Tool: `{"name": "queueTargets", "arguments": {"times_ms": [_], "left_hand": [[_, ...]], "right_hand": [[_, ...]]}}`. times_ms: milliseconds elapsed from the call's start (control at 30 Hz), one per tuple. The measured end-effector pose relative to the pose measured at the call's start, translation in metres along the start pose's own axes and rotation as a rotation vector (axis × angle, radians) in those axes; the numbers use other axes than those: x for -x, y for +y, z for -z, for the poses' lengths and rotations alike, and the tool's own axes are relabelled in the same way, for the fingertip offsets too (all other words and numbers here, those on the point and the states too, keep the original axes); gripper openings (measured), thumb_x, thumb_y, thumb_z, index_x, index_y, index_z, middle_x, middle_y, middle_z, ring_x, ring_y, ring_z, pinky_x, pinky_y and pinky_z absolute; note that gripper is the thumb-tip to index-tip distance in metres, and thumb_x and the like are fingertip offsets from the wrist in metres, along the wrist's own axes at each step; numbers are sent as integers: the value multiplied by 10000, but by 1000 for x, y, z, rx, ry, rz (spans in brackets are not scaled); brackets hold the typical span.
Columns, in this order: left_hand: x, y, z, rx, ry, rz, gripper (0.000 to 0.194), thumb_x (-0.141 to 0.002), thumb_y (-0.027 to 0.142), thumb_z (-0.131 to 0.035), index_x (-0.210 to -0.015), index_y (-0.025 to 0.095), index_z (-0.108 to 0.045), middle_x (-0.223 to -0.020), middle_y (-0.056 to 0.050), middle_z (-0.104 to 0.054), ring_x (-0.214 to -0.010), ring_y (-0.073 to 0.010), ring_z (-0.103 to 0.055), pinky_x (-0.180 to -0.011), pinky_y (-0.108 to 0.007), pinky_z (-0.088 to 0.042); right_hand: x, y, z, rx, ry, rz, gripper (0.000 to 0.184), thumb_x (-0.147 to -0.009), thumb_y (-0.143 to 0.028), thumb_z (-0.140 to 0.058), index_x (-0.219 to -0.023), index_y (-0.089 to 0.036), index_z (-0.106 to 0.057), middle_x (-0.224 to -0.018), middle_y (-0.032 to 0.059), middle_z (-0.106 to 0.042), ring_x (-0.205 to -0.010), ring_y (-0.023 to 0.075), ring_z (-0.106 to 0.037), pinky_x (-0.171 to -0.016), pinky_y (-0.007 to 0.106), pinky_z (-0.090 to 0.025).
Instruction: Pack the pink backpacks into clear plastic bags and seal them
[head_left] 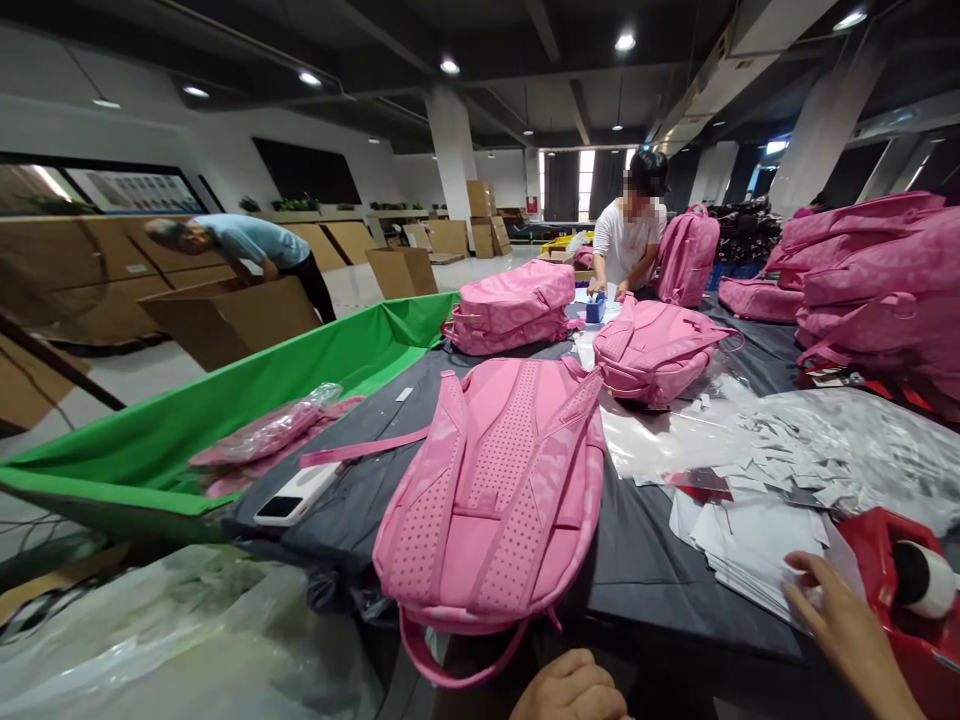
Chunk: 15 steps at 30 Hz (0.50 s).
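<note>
A pink backpack (495, 490) lies on the dark-covered table with its padded back and shoulder straps facing up. Its top loop hangs over the near edge. Just right of that loop, at the bottom of the view, my left hand (570, 688) is closed with curled fingers; its underside is hidden. Further right, my right hand (829, 610) reaches to a fanned stack of white paper sheets (750, 550), thumb and fingers apart at the stack's right edge. Beside that hand stands a red tape dispenser (877, 545) with a roll in it.
More pink backpacks (517, 300) stand across the table, with a pile (885, 290) at right. White paper scraps (802, 445) lie on clear plastic. A white phone-like device (296, 495) rests left, beside a green-lined bin (150, 455). One co-worker (626, 240) stands opposite; another (255, 245) bends over a carton.
</note>
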<state>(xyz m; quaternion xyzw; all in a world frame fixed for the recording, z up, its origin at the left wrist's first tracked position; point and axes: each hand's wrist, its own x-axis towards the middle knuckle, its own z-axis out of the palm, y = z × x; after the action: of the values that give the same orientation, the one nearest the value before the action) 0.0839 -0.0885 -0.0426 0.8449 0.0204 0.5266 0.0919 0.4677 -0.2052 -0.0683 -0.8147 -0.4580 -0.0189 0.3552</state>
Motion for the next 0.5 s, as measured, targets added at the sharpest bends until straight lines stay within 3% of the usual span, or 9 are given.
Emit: {"name": "queueTargets", "arguments": {"times_ms": [100,233,367,500], "left_hand": [[-3,1,-9,16,-26,-41,311,-1052,203,-465,-773,180,-600,-547,43,-638,-460,-67,-584,-525,-196,-493],[5,6,-25,75,-130,-26,270,-1051,211,-481,-815,168,-607,-599,29,-673,-503,-68,-618,-572,-201,-505],[25,8,-47,102,-244,-71,195,-1034,271,-553,-872,187,-623,-659,40,-718,-558,-69,-641,-618,-200,-514],[17,6,-63,53,-403,31,111,-944,321,-694,-944,221,-646,-772,34,-743,-655,-93,-660,-648,-212,-504]], "right_hand": [[-2,-10,8,52,-112,71,578,-741,-680,-543,-1090,-247,-703,-838,75,-731,-753,291,-691,-654,415,-551],[-24,-29,7,-42,-117,33,646,-705,-815,-570,-918,-228,-735,-956,118,-746,-883,319,-684,-764,434,-547],[-39,-35,-11,-65,-184,-85,665,-628,-881,-548,-665,-230,-677,-710,92,-705,-691,290,-661,-635,386,-510],[-45,-28,-15,-58,-228,-120,674,-656,-873,-502,-681,-233,-711,-725,83,-718,-705,296,-667,-644,382,-496]]}}
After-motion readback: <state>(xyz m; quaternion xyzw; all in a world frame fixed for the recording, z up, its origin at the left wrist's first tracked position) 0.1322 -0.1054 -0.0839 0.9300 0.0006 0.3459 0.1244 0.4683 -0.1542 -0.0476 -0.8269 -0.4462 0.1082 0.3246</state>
